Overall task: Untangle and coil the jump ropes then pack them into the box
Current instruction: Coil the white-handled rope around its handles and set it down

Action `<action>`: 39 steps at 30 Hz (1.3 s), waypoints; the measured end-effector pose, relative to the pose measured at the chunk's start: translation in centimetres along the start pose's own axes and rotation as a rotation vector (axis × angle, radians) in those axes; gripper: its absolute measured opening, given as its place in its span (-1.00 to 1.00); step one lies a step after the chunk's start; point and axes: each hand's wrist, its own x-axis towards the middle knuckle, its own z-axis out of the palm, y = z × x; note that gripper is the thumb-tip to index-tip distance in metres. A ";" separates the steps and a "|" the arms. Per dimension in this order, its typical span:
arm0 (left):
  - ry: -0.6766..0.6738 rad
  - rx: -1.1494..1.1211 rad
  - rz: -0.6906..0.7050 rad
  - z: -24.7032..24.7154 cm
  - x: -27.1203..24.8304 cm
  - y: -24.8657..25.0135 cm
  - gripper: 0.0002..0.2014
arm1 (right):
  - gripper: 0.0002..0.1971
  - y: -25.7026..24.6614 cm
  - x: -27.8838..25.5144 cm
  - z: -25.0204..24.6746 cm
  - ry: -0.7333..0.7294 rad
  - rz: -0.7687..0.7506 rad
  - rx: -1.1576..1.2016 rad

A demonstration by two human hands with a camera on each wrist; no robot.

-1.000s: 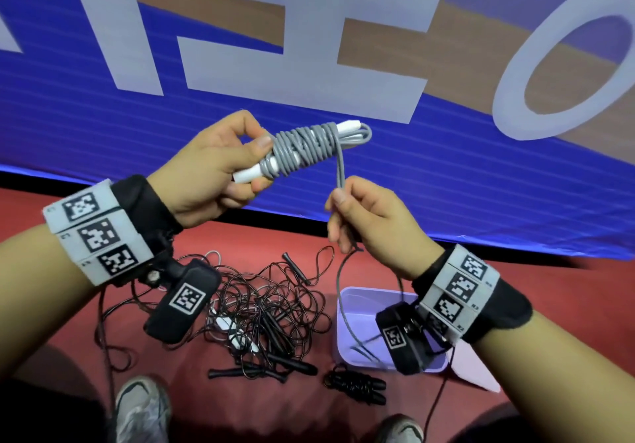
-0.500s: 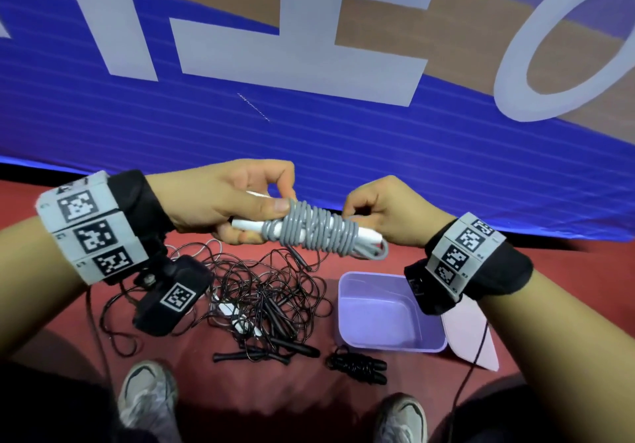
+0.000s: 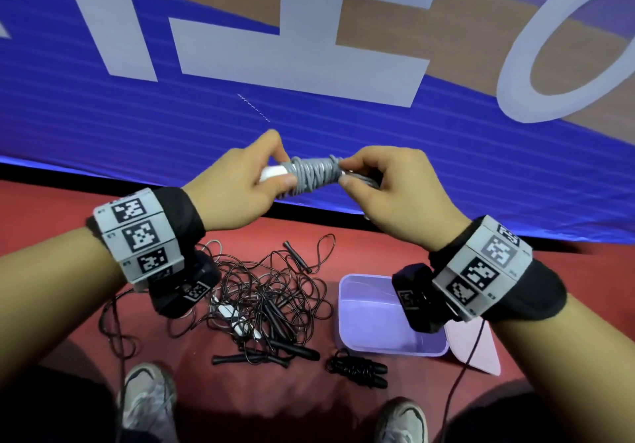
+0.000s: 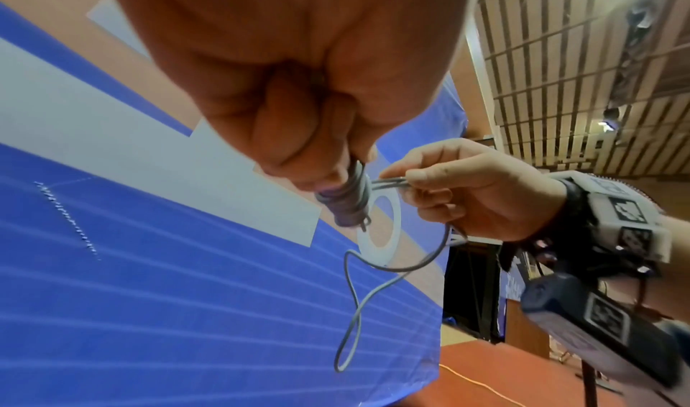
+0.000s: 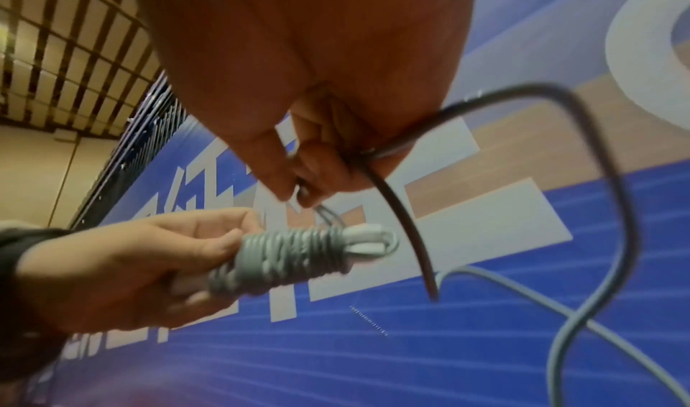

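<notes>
A grey jump rope point(image 3: 314, 174) is wound tightly around its white handles point(image 5: 364, 239) and held in the air. My left hand point(image 3: 240, 184) grips the handle end of the bundle point(image 5: 280, 261). My right hand point(image 3: 388, 188) pinches the loose rope strand point(image 4: 390, 181) at the bundle's other end. A free grey loop point(image 4: 358, 304) hangs below the hands. On the red floor lies a tangle of black jump ropes point(image 3: 271, 291) with a white handle point(image 3: 237, 320) in it. A coiled black rope point(image 3: 357, 370) lies in front of the purple box point(image 3: 381, 346).
The box's pink lid point(image 3: 477, 349) lies on the floor at its right. A blue banner with white letters point(image 3: 309, 116) stands close behind. Two shoes point(image 3: 147, 398) show at the bottom edge. Thin black sensor cables hang from both wrists.
Both hands rose a little with the bundle. My right hand moved from pulling the rope below the bundle to pinching the strand at its right end.
</notes>
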 end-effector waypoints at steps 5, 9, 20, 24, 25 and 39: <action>0.174 -0.343 -0.060 -0.4 0.4 0.5 -0.86 | -0.80 -0.6 -0.4 2.2 0.096 0.120 0.473; 0.176 -0.583 -0.087 -1.3 0.6 1.0 -0.83 | -0.76 -0.6 -0.8 2.7 0.034 0.125 0.728; -0.269 -1.069 -0.129 -3.2 -0.3 1.1 -0.64 | -0.87 0.0 -1.2 2.6 -0.334 0.164 0.908; -0.488 -1.043 -0.090 -3.0 -0.9 0.6 -0.48 | -0.86 1.4 -0.9 1.8 -0.371 -0.019 0.619; -0.539 -1.017 -0.081 -2.9 -1.0 0.5 -0.47 | -0.79 1.7 -0.6 1.6 -0.392 -0.065 0.493; -0.549 -0.175 -0.092 -0.3 -1.2 1.2 -0.85 | -0.81 1.2 -0.1 0.1 -0.292 -0.472 -0.556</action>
